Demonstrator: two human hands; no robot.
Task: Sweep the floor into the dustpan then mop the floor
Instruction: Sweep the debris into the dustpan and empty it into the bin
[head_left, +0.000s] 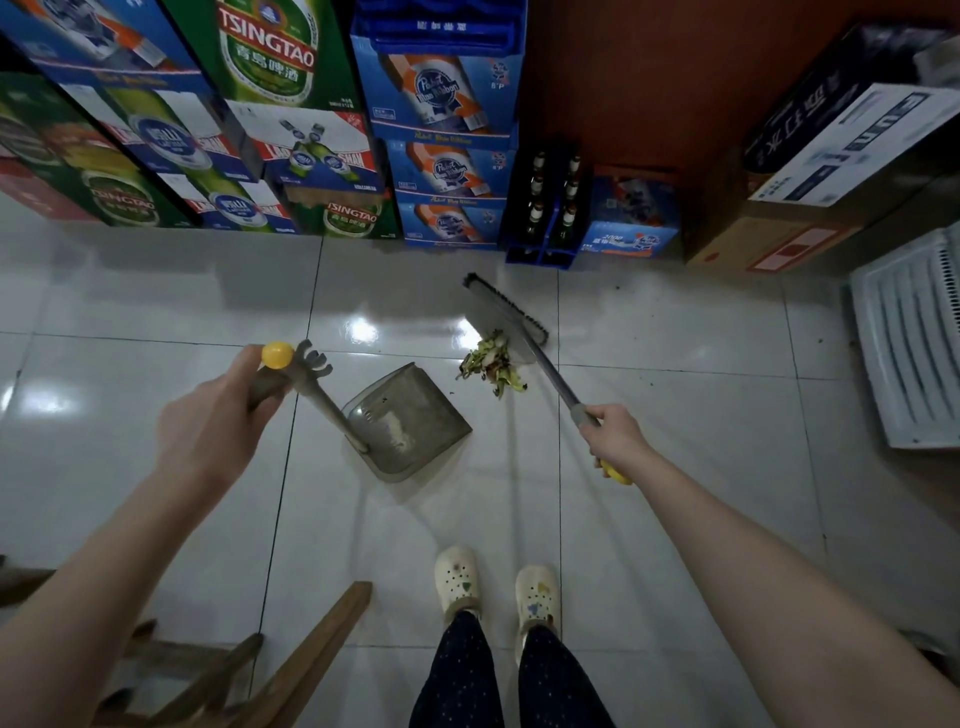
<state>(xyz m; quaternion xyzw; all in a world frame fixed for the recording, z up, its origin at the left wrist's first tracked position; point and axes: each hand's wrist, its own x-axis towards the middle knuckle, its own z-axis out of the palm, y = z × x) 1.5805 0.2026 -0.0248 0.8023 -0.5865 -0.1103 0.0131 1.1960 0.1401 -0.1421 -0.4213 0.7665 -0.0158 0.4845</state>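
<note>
The left hand (218, 415) was closed around the top of the dustpan (410, 421) handle, just under its yellow knob (a comb of grey teeth stuck out beside the fingers). The pan itself sat on the white tiled floor (156, 322) ahead and to the right of that hand, its open mouth turned toward a small heap of vegetable scraps (493, 366). The right hand (618, 441) was wrapped tight round the broom (506, 312) handle near its yellow end. The broom's head rested on the tiles ahead and to the left of that hand, touching the far side of the scraps. Stacked beer cartons (291, 130) stood well beyond both hands.
</note>
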